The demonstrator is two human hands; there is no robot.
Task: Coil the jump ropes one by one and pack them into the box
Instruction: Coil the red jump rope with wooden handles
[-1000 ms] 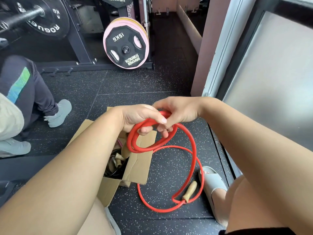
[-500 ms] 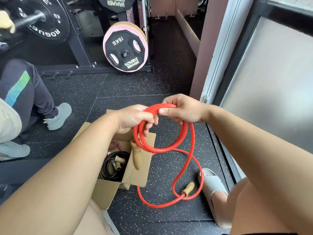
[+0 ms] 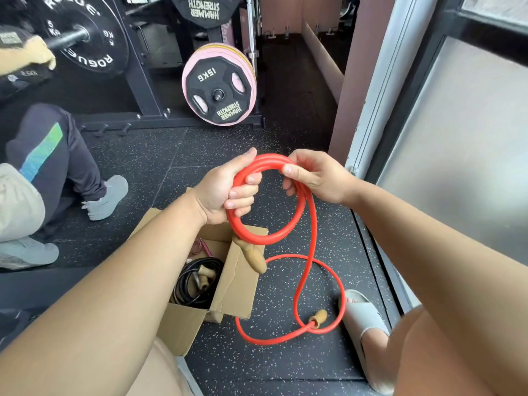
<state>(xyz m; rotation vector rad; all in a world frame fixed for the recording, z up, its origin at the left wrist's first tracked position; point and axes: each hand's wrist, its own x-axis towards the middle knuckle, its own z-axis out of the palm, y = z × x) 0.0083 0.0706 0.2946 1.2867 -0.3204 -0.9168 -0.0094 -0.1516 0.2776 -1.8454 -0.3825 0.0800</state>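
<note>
Above the cardboard box (image 3: 237, 284), the left hand (image 3: 223, 190) has its grip clenched round the coiled red jump rope (image 3: 268, 162). The right hand (image 3: 317, 178) pinches the coil too. A black jump rope (image 3: 191, 281) lies inside the box.

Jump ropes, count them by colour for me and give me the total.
Red jump rope: 1, partly coiled
Black jump rope: 1, coiled in the box
Total: 2
A thin pinkish cord in the box is too unclear to count.
</note>
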